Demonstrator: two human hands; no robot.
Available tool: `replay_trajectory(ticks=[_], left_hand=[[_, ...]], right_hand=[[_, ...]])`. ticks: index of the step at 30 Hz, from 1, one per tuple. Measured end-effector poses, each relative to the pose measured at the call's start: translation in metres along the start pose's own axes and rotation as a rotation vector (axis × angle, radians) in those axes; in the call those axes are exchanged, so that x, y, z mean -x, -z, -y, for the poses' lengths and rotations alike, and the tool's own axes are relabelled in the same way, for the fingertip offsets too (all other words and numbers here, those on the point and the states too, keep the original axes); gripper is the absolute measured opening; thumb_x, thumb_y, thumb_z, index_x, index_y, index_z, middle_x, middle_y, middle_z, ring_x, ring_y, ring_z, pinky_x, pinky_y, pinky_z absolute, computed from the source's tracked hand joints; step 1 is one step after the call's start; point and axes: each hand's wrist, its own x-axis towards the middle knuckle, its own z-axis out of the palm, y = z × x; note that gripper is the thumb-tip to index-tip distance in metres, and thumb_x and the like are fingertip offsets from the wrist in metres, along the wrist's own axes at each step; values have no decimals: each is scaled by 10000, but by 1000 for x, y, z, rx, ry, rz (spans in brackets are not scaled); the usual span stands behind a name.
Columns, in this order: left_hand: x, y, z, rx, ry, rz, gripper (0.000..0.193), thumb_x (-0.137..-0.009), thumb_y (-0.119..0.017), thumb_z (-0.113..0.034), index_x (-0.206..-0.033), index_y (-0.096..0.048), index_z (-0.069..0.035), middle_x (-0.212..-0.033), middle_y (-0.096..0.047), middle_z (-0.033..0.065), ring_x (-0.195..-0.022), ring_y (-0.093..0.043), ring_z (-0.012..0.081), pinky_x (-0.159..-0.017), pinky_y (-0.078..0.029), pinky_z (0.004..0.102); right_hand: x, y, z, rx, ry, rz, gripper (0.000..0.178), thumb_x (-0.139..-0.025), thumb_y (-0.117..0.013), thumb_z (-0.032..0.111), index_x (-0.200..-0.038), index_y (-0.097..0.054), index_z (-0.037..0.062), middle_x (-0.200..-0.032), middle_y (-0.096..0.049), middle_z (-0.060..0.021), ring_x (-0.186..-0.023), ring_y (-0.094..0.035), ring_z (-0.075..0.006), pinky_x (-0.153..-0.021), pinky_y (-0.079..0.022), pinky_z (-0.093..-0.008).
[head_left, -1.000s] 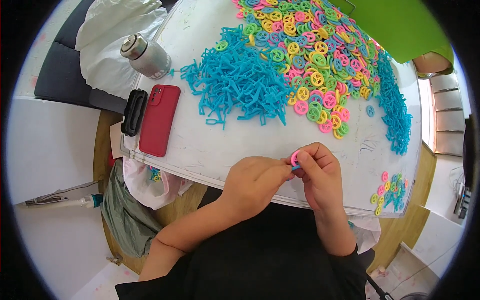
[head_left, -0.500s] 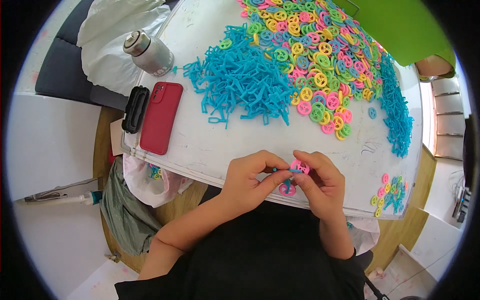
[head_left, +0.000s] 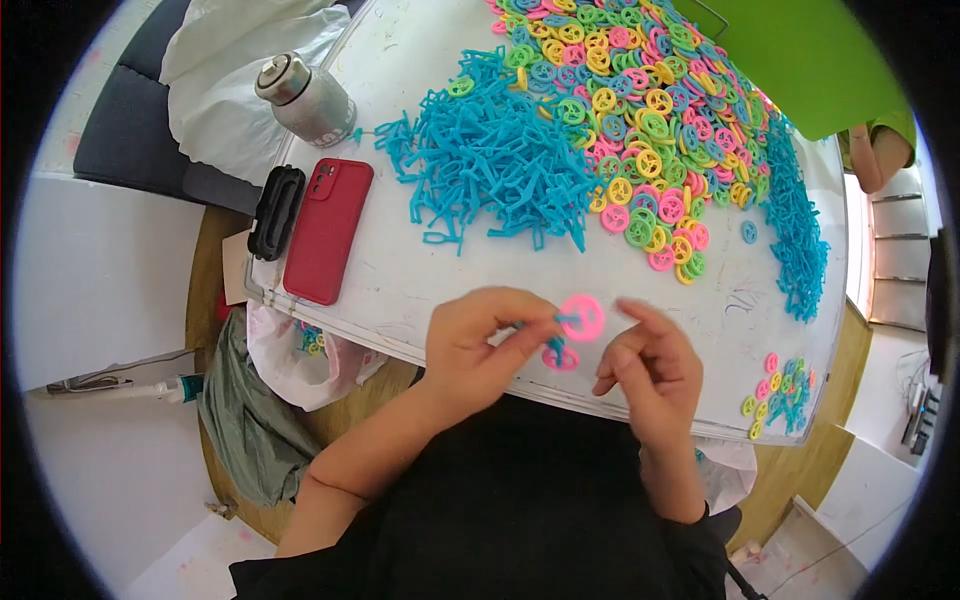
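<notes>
My left hand (head_left: 482,342) pinches a blue plastic stick-like piece (head_left: 557,342) between thumb and fingertips. A pink spoked wheel (head_left: 596,322) sits at the piece's end just beyond the fingertips. Lower down, a second pink wheel (head_left: 562,359) hangs on a blue part. To the right of these wheels is my right hand (head_left: 655,370), apart from them and with nothing visible in it. Its index finger is stretched out and somewhat blurred. Both hands are over the near edge of the white table (head_left: 450,290).
Beyond my hands lie a heap of blue plastic pieces (head_left: 490,160) and a pile of coloured wheels (head_left: 650,130). More blue pieces (head_left: 795,230) lie at right. A red phone (head_left: 328,230), a black case (head_left: 276,213) and a metal bottle (head_left: 308,103) stand left. Another person's arm (head_left: 878,158) shows far right.
My right hand has let go of the upper pink wheel and moved slightly right, away from it. My left hand has shifted a little left with the blue piece and wheels.
</notes>
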Motion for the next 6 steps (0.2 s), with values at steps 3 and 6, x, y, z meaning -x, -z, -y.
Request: replay_trajectory(ticks=[3, 6], left_hand=[[-3, 2, -6, -257, -232, 236, 114, -858, -731, -7, -960, -682, -11, -849, -716, 91, -770, -694, 159, -674, -535, 284], [-3, 1, -7, -387, -255, 308, 139, -834, -752, 17, -962, -705, -12, -953, -725, 123, -805, -699, 251, -720, -546, 317]], right_hand=[[-12, 14, -1, -256, 182, 109, 571, -904, -643, 9, -1433, -428, 21, -886, -630, -62, -771, -604, -102, -628, -504, -228], [-24, 26, 4, 420, 298, 344, 736, -898, -694, 82, -1527, -312, 89, -892, -632, -47, -786, -607, -132, -663, -521, -272]])
